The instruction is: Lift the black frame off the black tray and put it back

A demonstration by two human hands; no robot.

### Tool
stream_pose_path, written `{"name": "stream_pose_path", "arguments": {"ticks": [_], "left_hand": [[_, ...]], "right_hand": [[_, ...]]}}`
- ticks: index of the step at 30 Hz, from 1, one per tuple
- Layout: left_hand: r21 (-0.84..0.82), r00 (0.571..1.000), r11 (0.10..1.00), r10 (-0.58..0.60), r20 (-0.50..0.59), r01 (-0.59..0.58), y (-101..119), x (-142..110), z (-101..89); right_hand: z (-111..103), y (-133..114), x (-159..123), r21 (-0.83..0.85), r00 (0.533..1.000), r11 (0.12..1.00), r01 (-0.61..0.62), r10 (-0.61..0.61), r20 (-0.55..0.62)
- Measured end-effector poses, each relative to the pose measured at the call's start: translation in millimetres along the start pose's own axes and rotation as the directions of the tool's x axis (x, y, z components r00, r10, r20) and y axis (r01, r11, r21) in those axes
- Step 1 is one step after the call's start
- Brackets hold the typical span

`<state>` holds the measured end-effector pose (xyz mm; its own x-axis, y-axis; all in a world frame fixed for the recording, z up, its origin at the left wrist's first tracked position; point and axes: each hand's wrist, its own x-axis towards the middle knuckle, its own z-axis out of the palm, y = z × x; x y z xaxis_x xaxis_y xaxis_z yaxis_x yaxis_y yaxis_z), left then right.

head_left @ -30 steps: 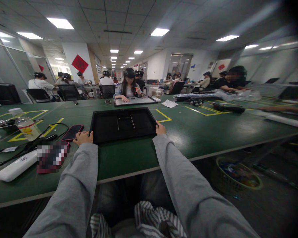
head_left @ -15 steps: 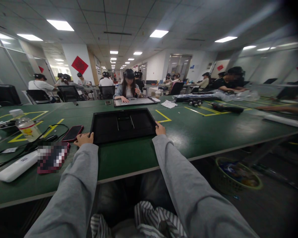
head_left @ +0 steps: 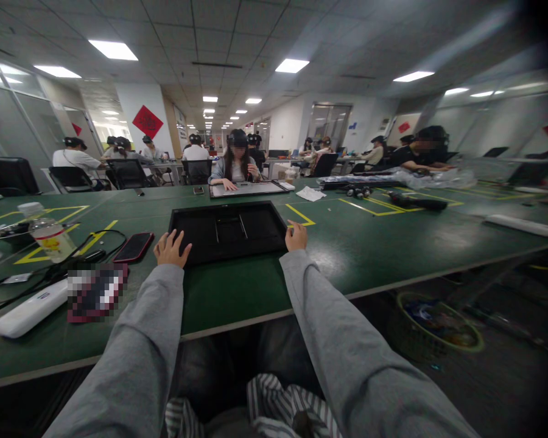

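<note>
A flat black panel [head_left: 228,231] lies on the green table [head_left: 237,292] in front of me. My left hand [head_left: 172,248] rests on the panel's near left corner with its fingers spread, holding nothing. My right hand [head_left: 296,236] is at the panel's near right corner, fingers curled against its edge. Both arms are in grey sleeves.
A dark phone [head_left: 133,246], black cables [head_left: 55,267], a water bottle [head_left: 45,231] and a white oblong device [head_left: 27,307] lie to the left. A person [head_left: 235,163] sits across at a grey panel. A green basket [head_left: 438,322] stands on the floor at right.
My left hand has let go of the panel's left edge and moved right onto its near corner, fingers spread. My right hand has stayed in place.
</note>
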<state>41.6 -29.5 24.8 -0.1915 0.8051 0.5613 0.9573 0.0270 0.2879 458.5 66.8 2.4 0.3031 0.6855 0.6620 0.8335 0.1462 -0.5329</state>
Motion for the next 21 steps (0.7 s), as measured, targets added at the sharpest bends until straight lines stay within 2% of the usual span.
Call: {"name": "stream_pose_path", "arguments": {"ticks": [5, 9, 11, 14, 16, 21], "left_hand": [[-0.015, 0.965, 0.975, 0.223, 0.139, -0.223, 22, -9, 13.0], [-0.017, 0.909, 0.941, 0.331, 0.253, -0.338, 36, -16, 25.0], [-0.017, 0.868, 0.924, 0.366, 0.336, -0.382, 38, -18, 30.3], [-0.024, 0.822, 0.915, 0.374, 0.429, -0.403, 37, -18, 35.9], [-0.025, 0.813, 0.914, 0.372, 0.449, -0.405, 35, -16, 37.9], [-0.030, 0.802, 0.907, 0.386, 0.455, -0.419, 31, -13, 41.4]], "right_hand": [[-2, -33, -15, 0.069, 0.975, 0.975, 0.209, -0.214, 0.063], [2, -61, -32, 0.104, 0.912, 0.925, 0.366, -0.378, 0.156], [7, -68, -41, 0.112, 0.866, 0.902, 0.418, -0.432, 0.249], [16, -69, -51, 0.125, 0.762, 0.874, 0.469, -0.473, 0.442], [20, -66, -54, 0.129, 0.717, 0.868, 0.480, -0.473, 0.512], [22, -64, -53, 0.117, 0.708, 0.862, 0.493, -0.476, 0.522]]}}
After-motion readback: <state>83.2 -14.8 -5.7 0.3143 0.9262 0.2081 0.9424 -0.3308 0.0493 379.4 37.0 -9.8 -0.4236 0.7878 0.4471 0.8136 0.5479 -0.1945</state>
